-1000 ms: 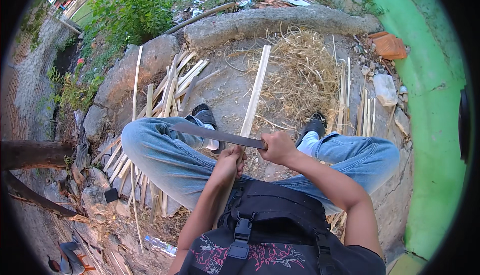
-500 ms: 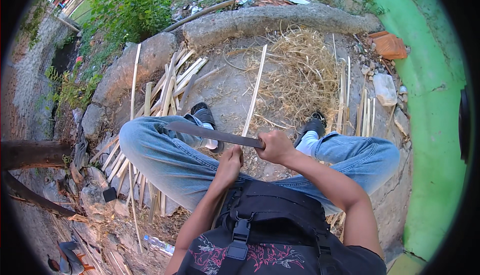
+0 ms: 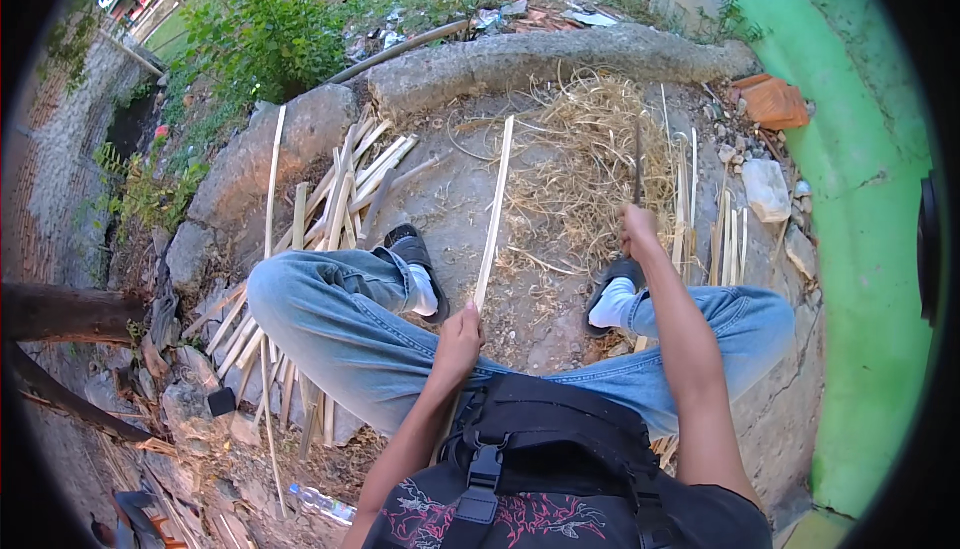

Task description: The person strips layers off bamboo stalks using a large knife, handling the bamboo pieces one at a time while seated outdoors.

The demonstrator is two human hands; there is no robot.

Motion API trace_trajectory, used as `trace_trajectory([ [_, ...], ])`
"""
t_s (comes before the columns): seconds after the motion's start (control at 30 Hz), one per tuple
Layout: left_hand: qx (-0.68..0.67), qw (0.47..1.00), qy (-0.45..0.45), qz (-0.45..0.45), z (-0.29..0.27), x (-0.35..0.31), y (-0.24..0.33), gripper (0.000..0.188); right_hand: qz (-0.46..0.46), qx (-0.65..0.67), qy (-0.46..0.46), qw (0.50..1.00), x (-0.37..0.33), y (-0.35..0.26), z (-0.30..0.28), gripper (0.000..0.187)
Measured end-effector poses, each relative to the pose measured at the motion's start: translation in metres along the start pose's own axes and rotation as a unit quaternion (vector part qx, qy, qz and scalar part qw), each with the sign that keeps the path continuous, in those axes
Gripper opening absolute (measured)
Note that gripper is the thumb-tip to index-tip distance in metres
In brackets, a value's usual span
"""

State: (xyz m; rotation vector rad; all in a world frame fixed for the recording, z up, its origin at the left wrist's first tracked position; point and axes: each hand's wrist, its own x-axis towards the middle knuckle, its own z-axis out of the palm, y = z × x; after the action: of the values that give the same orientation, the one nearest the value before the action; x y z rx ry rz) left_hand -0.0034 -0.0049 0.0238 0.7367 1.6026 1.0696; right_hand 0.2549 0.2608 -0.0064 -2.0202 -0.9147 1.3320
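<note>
My left hand (image 3: pixel 459 342) is closed around the lower part of a long, pale bamboo strip (image 3: pixel 497 209). The strip points away from me between my feet, its far end near the shavings. Off to the right, my right hand (image 3: pixel 637 229) is wrapped round the handle of a machete (image 3: pixel 638 161). Its dark blade points away from me, seen nearly edge-on over the curly shavings (image 3: pixel 590 179), apart from the strip. Most of the handle is hidden by my fingers.
Piles of pale strips (image 3: pixel 345 194) lie by my left leg, with more strips (image 3: pixel 728 239) at the right. A low concrete kerb (image 3: pixel 540 54) curves across the far side. A green wall (image 3: pixel 865 219) stands right. A plastic bottle (image 3: pixel 322 504) lies lower left; a person (image 3: pixel 135 519) is beyond it.
My right hand has carried the machete from across the strip, near my left hand, out to the far right. The blade has swung from pointing left to pointing away. My left hand keeps its grip.
</note>
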Motion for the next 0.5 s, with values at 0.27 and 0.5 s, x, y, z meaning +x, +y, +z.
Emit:
trace_trajectory([
  [0.27,-0.047,0.999,-0.016,-0.019,0.000,-0.005,0.011,0.050,-0.447,-0.310,-0.198,0.816,-0.179,-0.028,0.031,0.023],
  [0.5,-0.099,0.989,-0.099,-0.047,-0.002,-0.011,0.021,0.047,-0.553,-0.386,-0.217,0.705,-0.188,-0.001,0.036,0.016],
])
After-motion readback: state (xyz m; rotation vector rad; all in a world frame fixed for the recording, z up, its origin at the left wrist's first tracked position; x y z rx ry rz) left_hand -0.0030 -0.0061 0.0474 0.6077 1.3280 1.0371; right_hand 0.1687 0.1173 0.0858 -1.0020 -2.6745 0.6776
